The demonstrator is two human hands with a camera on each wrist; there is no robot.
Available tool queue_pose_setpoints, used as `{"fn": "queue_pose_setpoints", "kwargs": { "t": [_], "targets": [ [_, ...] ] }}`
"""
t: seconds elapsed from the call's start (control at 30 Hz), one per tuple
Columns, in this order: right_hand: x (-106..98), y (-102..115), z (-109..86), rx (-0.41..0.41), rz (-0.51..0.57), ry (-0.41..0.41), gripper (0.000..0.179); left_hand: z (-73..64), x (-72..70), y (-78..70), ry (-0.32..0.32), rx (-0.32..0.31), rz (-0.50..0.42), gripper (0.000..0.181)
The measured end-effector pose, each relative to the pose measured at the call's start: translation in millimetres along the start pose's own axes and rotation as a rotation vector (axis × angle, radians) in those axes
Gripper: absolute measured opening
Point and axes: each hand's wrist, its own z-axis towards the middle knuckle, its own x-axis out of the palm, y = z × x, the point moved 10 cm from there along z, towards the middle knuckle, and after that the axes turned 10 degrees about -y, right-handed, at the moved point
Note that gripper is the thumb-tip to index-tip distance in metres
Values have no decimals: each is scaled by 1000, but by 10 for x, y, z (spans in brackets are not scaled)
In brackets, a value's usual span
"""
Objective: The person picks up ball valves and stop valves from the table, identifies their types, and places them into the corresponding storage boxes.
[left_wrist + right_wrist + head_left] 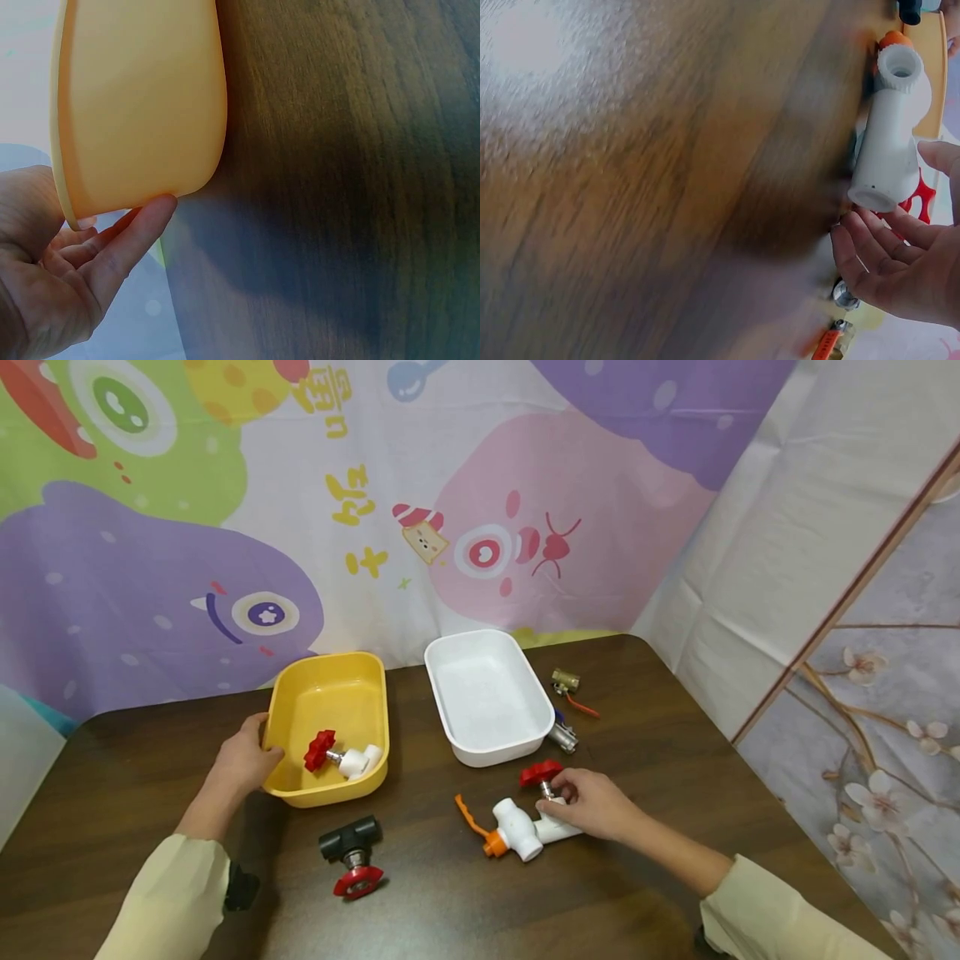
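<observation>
At the left wall of the yellow basin [330,668], my left hand [243,756] grips the rim, with fingers against the outside in the left wrist view. Inside the basin lies a white stop valve [354,763] with a red handwheel. My right hand [596,806] holds another white stop valve [558,828] by its body just below the red handwheel [542,772]; thumb and fingers lie on either side of it. Right beside that valve is a white ball valve [517,829] with an orange lever. Part of the held valve is hidden behind the fingers.
A white basin [487,693] stands at the back middle. To its right lie a brass valve [566,680] with a red-orange lever and a silver valve [564,738] with a blue handle. A black valve [351,838] with a red handwheel lies in front of the yellow basin.
</observation>
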Motion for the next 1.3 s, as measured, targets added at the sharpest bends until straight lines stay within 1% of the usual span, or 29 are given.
{"fn": "queue_pose_setpoints", "kwargs": {
  "t": [0.47, 0.57, 0.8, 0.97, 1.1, 1.3],
  "targets": [
    [114, 9, -31, 37, -94, -27, 45, -23, -9, -21, -17, 26, 3, 69],
    [133, 9, -43, 52, -113, -28, 46, -23, -3, -15, -18, 22, 2, 69],
    [133, 19, -47, 88, -142, -54, 43, -20, 8, 7, -8, 8, -7, 69],
    [127, 19, -56, 104, -147, -45, 41, -12, 7, -3, -10, 6, 0, 69],
    [69, 43, -51, 90, -136, -56, 39, -7, 4, -9, -7, -2, 3, 70],
    [-90, 151, -9, 43, -108, -94, 34, 12, 2, 3, -4, -8, 1, 71]
  ]
}}
